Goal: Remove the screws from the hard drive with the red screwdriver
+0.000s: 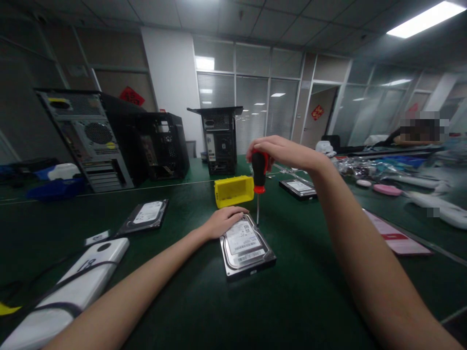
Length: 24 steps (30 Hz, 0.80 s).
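A silver hard drive (245, 245) with a white label lies on the green table (182, 301). My left hand (224, 221) rests flat over its upper left corner, fingers stretched out. Above the drive's far right edge, my right hand (268, 148) grips the top of a black and red screwdriver (259, 170). The screwdriver stands nearly upright, its tip at the drive's edge; exact contact is too small to tell. Just behind the drive is a yellow plastic bin (234, 191).
Other hard drives lie at the left (148, 214) and back right (299, 188). Computer cases (221, 141) stand along the back. A white power bank-like device (80, 277) with black straps is front left. A pink sheet (397, 236) lies right; another person is at the far right.
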Tool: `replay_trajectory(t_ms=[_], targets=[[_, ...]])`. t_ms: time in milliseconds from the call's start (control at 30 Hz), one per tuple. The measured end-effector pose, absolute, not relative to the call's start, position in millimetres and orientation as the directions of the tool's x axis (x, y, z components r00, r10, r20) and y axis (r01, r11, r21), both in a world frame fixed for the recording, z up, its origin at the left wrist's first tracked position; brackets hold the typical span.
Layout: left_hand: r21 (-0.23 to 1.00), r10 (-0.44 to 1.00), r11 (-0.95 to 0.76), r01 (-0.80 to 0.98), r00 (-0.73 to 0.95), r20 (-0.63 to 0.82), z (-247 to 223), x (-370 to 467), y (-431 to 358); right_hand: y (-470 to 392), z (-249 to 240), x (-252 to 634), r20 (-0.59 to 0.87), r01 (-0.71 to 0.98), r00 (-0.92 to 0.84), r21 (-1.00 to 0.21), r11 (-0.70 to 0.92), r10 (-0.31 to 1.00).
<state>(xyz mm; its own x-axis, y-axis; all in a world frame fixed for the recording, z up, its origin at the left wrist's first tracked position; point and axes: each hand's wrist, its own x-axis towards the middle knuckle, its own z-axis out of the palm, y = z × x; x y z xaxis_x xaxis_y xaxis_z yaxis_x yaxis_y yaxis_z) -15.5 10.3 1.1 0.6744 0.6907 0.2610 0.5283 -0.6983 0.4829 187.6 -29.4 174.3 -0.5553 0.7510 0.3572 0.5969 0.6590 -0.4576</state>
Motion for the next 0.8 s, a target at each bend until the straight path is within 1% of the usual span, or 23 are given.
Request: replay_trajectory(t_ms=[100, 267, 400, 633, 800], targets=[[0.480, 0.695, -0.695, 0.535, 0.671, 0.260, 1.7, -15.3, 10.0, -31.9, 175.5, 187.7, 0.366, 0.586, -0.571, -0.445, 0.677, 0.735], [0.483, 0.703, -0.686, 0.544, 0.668, 0.246, 2.1, -15.1, 9.6, -34.8, 175.2, 184.7, 0.410, 0.569, -0.595, -0.393, 0.722, 0.692], [0.484, 0.697, -0.691, 0.537, 0.671, 0.251, 1.2, -15.3, 10.0, -35.2, 174.6, 181.6, 0.468, 0.597, -0.575, -0.321, 0.736, 0.671], [0.483, 0.690, -0.699, 0.527, 0.674, 0.264, 0.4, -15.2, 10.7, -32.1, 172.4, 180.8, 0.527, 0.673, -0.509, -0.248, 0.696, 0.680], [0.483, 0.689, -0.701, 0.525, 0.673, 0.268, -0.4, -15.1, 11.6, -25.7, 168.0, 180.7, 0.589, 0.758, -0.446, -0.153, 0.635, 0.674]])
